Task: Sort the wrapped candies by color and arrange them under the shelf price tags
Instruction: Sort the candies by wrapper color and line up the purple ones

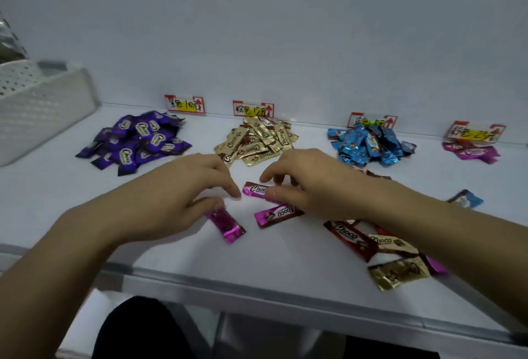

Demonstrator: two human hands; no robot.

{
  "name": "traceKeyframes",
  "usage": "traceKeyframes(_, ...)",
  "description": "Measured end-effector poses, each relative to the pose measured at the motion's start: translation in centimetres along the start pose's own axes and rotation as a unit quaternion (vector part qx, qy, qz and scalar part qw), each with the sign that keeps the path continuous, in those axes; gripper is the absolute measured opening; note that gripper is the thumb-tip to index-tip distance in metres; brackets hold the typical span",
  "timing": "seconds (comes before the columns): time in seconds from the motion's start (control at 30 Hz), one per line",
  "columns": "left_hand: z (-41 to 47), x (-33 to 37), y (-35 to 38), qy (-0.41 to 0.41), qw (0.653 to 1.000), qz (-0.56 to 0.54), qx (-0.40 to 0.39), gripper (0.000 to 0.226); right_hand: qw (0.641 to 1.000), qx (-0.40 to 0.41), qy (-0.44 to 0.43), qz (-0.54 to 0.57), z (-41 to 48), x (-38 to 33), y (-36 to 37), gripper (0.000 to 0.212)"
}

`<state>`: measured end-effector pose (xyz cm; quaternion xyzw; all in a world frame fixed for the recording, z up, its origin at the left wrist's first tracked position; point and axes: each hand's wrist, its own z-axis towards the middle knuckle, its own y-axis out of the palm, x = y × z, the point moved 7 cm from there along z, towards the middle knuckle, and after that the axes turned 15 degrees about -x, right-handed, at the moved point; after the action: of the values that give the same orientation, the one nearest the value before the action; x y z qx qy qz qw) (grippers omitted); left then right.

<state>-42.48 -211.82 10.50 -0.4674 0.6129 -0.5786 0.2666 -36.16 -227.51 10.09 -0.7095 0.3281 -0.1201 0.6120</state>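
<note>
The left hand hovered low over the white shelf with its fingers loosely bent and spread, the thumb resting on the upper end of a pink candy that lay flat near the front edge. The right hand curled down over a second pink candy between the two hands, thumb across its right end and fingertips behind it, pinching it, though blur made the grip hard to read. A third pink candy lay partly under the right palm. At the back, sorted heaps sat below the price tags: a purple pile, a gold pile, a blue pile and a small pink pile at the far right. Under the right forearm lay an unsorted cluster of red, gold and pink wrappers, and a lone blue candy lay apart beyond it. A white perforated basket stood at the left end of the shelf
</note>
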Motion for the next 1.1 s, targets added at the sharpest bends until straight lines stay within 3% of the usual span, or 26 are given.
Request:
traceKeyframes(0.17, -0.7, 0.0, 0.9, 0.01, 1.0, -0.013, -0.021, 0.018, 0.999, -0.001, 0.005, -0.051, 1.2, -0.5, 0.6, 0.02)
traceKeyframes(0.4, -1.5, -0.4, 0.5, -0.021, 0.994, -0.102, 0.029, 0.022, 0.99, -0.033, 0.015, 0.135, 0.7, 1.5, -1.2, 0.017)
traceKeyframes(0.5, -1.6, -0.6, 0.4, -0.027, 0.986, -0.159, 0.048, 0.016, 0.98, -0.096, -0.013, 0.175, -0.3, 1.2, -0.9, 0.019)
traceKeyframes(0.63, -1.1, -1.4, 0.3, -0.057, 0.974, -0.206, 0.071, 0.014, 0.99, -0.104, 0.015, 0.098, -0.7, 0.6, 0.1, 0.032)
traceKeyframes(0.77, -0.6, -2.1, -0.5, -0.094, 0.962, -0.225, 0.119, 0.014, 0.995, -0.094, 0.023, -0.002, -1.8, 0.0, 0.1, 0.026)
traceKeyframes(0.83, -0.2, -2.2, -0.7, -0.101, 0.951, -0.256, 0.139, 0.013, 0.995, -0.1, 0.019, 0.003, -2.2, -0.1, 0.4, 0.018)
traceKeyframes(0.9, 0.2, -2.1, -0.9, -0.103, 0.925, -0.323, 0.172, 0.011, 0.996, -0.077, 0.018, 0.052, -2.3, 0.2, 0.4, 0.016)
traceKeyframes(0.97, 0.8, -1.9, -0.8, -0.111, 0.876, -0.416, 0.217, 0.011, 0.985, -0.012, 0.022, 0.173, -2.8, 1.0, -0.6, 0.025)
traceKeyframes(1.03, 1.9, -0.8, -0.5, -0.103, 0.83, -0.499, 0.225, 0.012, 0.938, 0.047, 0.02, 0.343, -3.9, 2.1, -1.4, 0.044)
traceKeyframes(1.1, 3.6, 1.3, -0.2, -0.078, 0.814, -0.542, 0.195, 0.013, 0.886, 0.082, 0.025, 0.457, -4.8, 3.1, -1.4, 0.053)
